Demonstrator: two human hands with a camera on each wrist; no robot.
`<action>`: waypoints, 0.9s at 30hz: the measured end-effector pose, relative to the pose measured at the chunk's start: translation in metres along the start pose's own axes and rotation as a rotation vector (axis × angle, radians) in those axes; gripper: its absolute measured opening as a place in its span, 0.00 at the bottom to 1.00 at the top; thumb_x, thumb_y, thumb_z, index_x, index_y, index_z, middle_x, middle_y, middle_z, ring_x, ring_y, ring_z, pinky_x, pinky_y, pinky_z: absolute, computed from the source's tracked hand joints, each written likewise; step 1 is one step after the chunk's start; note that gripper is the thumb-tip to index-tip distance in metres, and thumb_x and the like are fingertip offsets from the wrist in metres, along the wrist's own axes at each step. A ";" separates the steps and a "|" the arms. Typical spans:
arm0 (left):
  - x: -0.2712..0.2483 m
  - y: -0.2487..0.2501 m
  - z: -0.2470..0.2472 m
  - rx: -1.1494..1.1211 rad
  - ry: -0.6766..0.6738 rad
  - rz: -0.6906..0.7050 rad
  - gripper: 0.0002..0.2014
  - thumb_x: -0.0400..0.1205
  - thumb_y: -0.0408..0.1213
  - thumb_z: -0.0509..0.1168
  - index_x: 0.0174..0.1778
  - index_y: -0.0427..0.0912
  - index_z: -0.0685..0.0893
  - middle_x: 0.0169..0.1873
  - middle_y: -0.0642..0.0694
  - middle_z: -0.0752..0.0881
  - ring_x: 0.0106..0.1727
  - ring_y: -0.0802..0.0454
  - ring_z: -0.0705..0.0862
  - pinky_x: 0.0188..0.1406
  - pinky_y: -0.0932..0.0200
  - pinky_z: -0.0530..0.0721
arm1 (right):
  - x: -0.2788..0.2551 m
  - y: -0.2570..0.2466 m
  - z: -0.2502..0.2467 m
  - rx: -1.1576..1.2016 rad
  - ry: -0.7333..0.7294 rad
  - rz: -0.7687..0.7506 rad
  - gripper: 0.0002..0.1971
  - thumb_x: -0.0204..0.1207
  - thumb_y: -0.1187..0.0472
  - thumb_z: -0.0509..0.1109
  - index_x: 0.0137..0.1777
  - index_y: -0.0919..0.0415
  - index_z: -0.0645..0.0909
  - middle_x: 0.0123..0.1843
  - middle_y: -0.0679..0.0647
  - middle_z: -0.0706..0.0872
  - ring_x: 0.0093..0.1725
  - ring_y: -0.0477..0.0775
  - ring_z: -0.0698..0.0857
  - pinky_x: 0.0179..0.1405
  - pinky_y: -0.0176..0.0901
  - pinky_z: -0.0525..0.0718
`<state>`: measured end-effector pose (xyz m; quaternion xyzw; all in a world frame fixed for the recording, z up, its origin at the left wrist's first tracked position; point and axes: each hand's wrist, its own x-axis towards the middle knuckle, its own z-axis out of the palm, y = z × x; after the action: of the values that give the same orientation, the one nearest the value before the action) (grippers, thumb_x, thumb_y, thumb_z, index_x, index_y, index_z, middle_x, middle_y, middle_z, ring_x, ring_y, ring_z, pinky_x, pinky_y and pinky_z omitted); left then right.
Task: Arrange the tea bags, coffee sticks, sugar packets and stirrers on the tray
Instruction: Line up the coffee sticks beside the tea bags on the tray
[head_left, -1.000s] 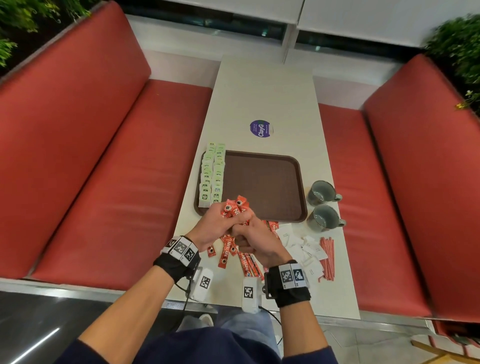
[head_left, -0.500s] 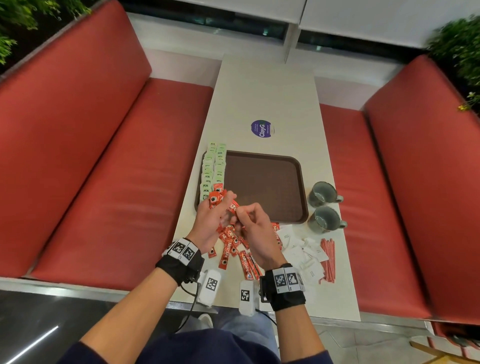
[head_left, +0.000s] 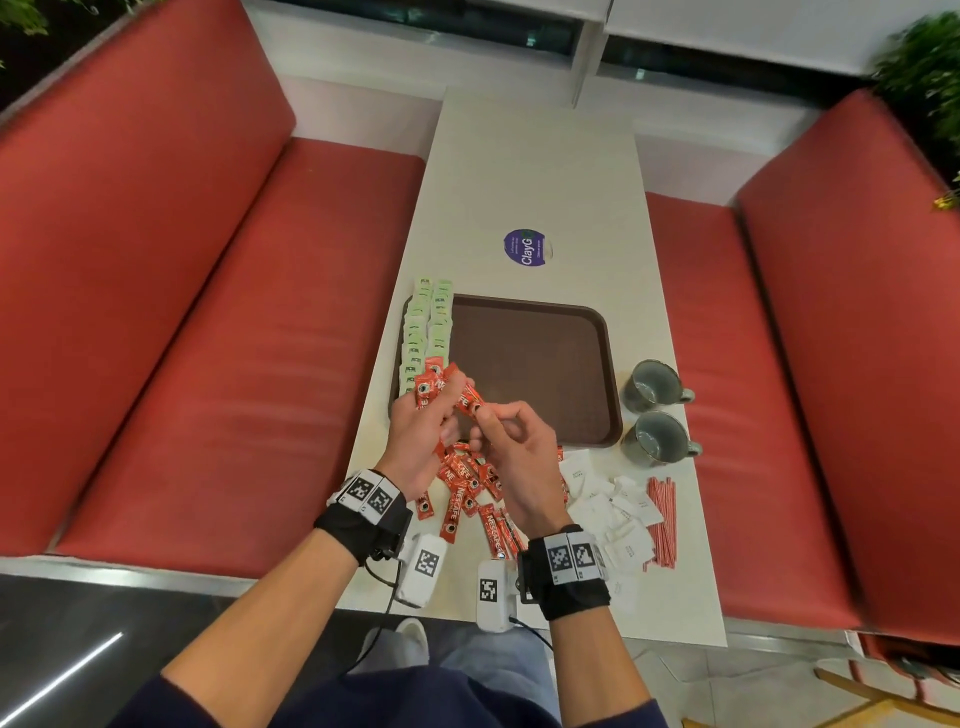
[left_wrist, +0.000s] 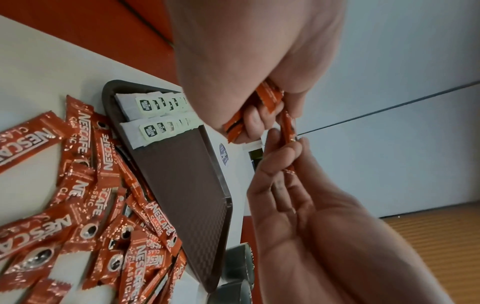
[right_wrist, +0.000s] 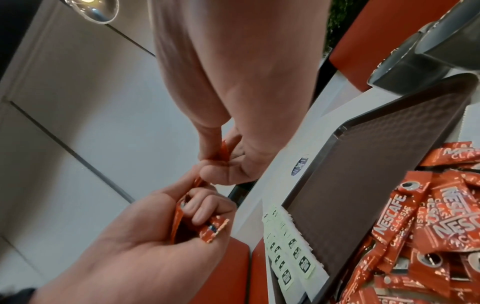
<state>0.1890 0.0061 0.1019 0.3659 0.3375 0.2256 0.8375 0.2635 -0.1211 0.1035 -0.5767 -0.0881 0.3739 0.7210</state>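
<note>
Over the near-left corner of the brown tray (head_left: 535, 374), my left hand (head_left: 436, 400) grips a bundle of red coffee sticks (head_left: 431, 387). Beside it, my right hand (head_left: 483, 415) pinches one coffee stick (head_left: 470, 402) between thumb and forefinger. The left wrist view shows the bundle (left_wrist: 262, 107) in my left hand and the single stick (left_wrist: 288, 127) in my right. Two rows of green tea bags (head_left: 428, 332) lie along the tray's left side. Loose coffee sticks (head_left: 467, 483) are piled on the table under my hands. White sugar packets (head_left: 608, 499) and red stirrers (head_left: 662, 519) lie to the right.
Two grey mugs (head_left: 652, 384) (head_left: 657, 436) stand right of the tray. A round purple sticker (head_left: 525, 248) marks the table beyond it. Red bench seats (head_left: 234, 338) flank the narrow table on both sides. Most of the tray floor is bare.
Both hands have lifted off the stick pile and moved toward the tray. The left hand still holds its bundle; the right hand now pinches a single stick beside it.
</note>
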 end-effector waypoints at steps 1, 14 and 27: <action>0.005 0.000 -0.002 -0.002 0.019 0.005 0.25 0.87 0.48 0.76 0.68 0.27 0.86 0.28 0.51 0.75 0.24 0.56 0.70 0.25 0.62 0.70 | 0.002 -0.001 -0.003 0.003 0.007 0.006 0.09 0.88 0.63 0.77 0.63 0.68 0.90 0.52 0.67 0.94 0.50 0.60 0.91 0.58 0.55 0.91; 0.068 0.020 -0.034 -0.016 0.177 0.008 0.19 0.91 0.54 0.69 0.55 0.39 0.90 0.30 0.50 0.76 0.28 0.55 0.66 0.28 0.59 0.65 | 0.123 0.000 -0.037 -0.475 0.349 -0.018 0.06 0.86 0.62 0.79 0.58 0.60 0.87 0.46 0.54 0.97 0.47 0.47 0.97 0.50 0.38 0.92; 0.092 0.031 -0.074 0.105 0.210 -0.043 0.16 0.90 0.50 0.71 0.51 0.38 0.87 0.31 0.46 0.75 0.29 0.55 0.70 0.30 0.61 0.68 | 0.270 0.013 -0.022 -1.250 0.247 -0.023 0.09 0.86 0.60 0.76 0.64 0.55 0.86 0.64 0.58 0.89 0.66 0.62 0.88 0.66 0.52 0.83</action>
<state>0.1925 0.1173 0.0512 0.3764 0.4425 0.2264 0.7818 0.4604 0.0358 0.0028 -0.9264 -0.2122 0.1748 0.2572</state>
